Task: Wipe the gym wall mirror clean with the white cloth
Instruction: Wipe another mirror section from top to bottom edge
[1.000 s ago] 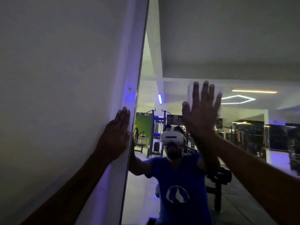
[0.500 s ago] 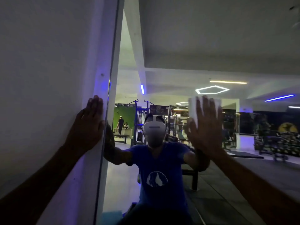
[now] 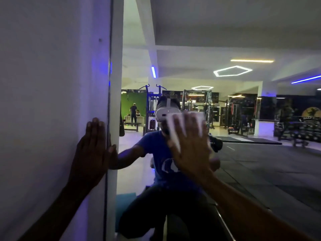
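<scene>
The wall mirror (image 3: 243,162) fills the right two thirds of the head view and reflects a dim gym and a person in a blue shirt. My right hand (image 3: 191,146) lies flat with spread fingers, pressing the white cloth (image 3: 171,126) against the glass near the middle. The cloth shows blurred between and above the fingers. My left hand (image 3: 91,150) rests flat on the white wall (image 3: 48,101) right beside the mirror's left edge (image 3: 108,119).
In the reflection are weight machines, a bench, people at a green wall far back, and hexagonal and blue ceiling lights. A blue mat corner (image 3: 126,197) shows low by the mirror's edge.
My right hand has slid the cloth down the glass and a little leftward. My left hand stays on the wall at the mirror's edge. The view has tilted down.
</scene>
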`<state>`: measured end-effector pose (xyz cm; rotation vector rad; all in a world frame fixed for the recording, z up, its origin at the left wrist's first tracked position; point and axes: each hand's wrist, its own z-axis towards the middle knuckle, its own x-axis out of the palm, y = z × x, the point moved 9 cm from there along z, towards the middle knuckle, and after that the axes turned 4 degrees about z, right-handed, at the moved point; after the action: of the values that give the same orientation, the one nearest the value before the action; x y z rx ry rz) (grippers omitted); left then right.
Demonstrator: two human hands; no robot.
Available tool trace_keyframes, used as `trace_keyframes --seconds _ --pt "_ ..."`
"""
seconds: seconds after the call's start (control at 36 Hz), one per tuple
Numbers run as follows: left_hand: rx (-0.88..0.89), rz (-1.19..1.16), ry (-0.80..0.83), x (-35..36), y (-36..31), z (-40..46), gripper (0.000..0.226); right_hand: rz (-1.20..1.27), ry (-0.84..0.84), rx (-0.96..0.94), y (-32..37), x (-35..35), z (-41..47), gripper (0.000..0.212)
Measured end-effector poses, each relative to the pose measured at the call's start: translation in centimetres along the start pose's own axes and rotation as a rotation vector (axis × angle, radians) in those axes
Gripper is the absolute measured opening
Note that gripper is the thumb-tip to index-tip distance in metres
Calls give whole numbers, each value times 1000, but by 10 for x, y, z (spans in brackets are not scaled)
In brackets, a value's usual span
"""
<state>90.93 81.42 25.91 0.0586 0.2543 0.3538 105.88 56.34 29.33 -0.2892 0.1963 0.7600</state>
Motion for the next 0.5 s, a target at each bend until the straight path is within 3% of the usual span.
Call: trace_keyframes --seconds 0.08,0.14,0.25,0.31,0.36,0.5 --pt "-38 -31 34 7 1 -26 72 -11 -103 364 -36 -11 -30 83" --pt "-59 -35 56 11 -1 -43 72 3 -103 424 5 8 -51 83" --pt "-58 -48 129 18 -7 -86 72 217 30 39 140 61 -114 74" --pt "-32 -38 145 18 -6 -105 71 243 74 -89 169 71 -137 69" --pt "1 -10 156 16 -5 -117 67 239 97 -130 175 72 -142 67" --pt "14 35 55 -18 -13 -98 58 153 102 -147 139 62 -108 96"
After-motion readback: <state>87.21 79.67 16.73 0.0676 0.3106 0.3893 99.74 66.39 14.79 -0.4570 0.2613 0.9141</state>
